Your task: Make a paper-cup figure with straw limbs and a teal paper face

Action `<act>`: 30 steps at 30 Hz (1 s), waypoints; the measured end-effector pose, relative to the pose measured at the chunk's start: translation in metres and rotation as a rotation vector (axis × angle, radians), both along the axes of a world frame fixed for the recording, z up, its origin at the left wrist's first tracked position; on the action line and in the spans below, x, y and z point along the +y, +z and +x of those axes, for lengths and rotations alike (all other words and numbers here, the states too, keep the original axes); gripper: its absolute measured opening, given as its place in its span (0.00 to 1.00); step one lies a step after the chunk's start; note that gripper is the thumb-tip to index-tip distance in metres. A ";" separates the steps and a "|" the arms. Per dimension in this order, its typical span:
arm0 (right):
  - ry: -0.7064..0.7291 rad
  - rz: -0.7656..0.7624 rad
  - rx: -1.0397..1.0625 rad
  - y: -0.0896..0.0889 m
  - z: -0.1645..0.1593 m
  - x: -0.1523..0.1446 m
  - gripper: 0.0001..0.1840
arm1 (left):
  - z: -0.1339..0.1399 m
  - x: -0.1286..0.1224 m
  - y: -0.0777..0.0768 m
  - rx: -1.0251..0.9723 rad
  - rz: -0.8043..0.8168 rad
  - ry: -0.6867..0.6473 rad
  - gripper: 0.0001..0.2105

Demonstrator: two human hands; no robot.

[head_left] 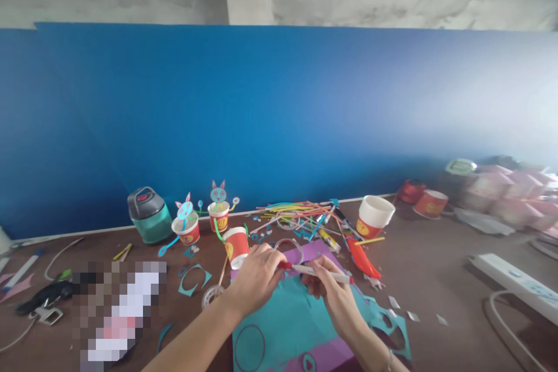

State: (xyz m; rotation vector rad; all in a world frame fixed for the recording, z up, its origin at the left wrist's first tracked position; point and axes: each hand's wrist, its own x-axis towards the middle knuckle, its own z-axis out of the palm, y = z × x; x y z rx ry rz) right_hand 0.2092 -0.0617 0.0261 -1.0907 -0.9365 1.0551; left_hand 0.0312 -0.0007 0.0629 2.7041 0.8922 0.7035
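Observation:
A white marker with red ends (311, 271) spans my two hands above the paper. My left hand (257, 276) has its fingers closed around the red cap end. With its fingers pinched on the white barrel, my right hand (326, 285) holds the other side. I cannot tell whether the cap is on or pulled slightly off. Beneath them lies a teal sheet (285, 319) with a circle drawn at its lower left, on top of purple paper (335, 354). A tipped red paper cup (238, 246) with green pipe-cleaner arms lies just beyond my left hand.
Two cup figures with blue animal faces (185, 209) stand at the back left, near a teal bottle (150, 218). Behind my hands are colourful pipe cleaners (292, 215). Stacked paper cups (375, 215), red-handled scissors (364, 258) and a power strip (518, 282) are rightward.

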 end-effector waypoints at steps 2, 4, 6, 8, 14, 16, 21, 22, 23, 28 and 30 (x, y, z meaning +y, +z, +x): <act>0.035 -0.016 -0.012 0.000 -0.001 0.000 0.19 | -0.002 -0.004 0.001 0.005 -0.020 -0.031 0.09; 0.087 -0.029 -0.011 0.001 -0.003 -0.001 0.19 | -0.004 -0.008 0.003 -0.027 -0.100 -0.061 0.08; 0.146 -0.037 0.009 0.003 -0.003 -0.003 0.19 | -0.007 -0.013 0.006 -0.088 -0.239 -0.052 0.06; 0.211 -0.048 0.049 0.005 -0.004 -0.005 0.18 | -0.008 -0.016 0.009 -0.145 -0.380 -0.025 0.04; 0.282 -0.047 0.094 0.008 -0.004 -0.011 0.17 | -0.004 -0.021 0.017 -0.178 -0.535 -0.016 0.04; 0.277 -0.056 0.081 0.007 -0.005 -0.011 0.18 | 0.000 -0.023 0.015 -0.163 -0.540 -0.014 0.04; 0.293 -0.075 0.056 -0.001 0.001 0.002 0.18 | 0.005 -0.011 0.013 -0.069 -0.407 0.080 0.04; 0.262 -0.065 -0.015 -0.003 0.005 0.006 0.18 | 0.005 -0.004 0.013 -0.013 -0.308 0.132 0.05; 0.204 -0.050 -0.131 -0.005 0.009 0.011 0.17 | 0.005 0.003 0.012 0.022 -0.231 0.203 0.05; -0.104 0.034 -0.895 -0.019 0.024 0.022 0.10 | 0.007 0.040 0.000 0.197 -0.044 0.468 0.10; -0.058 0.018 -1.078 -0.023 0.025 0.021 0.16 | 0.012 0.047 -0.007 0.283 -0.014 0.470 0.11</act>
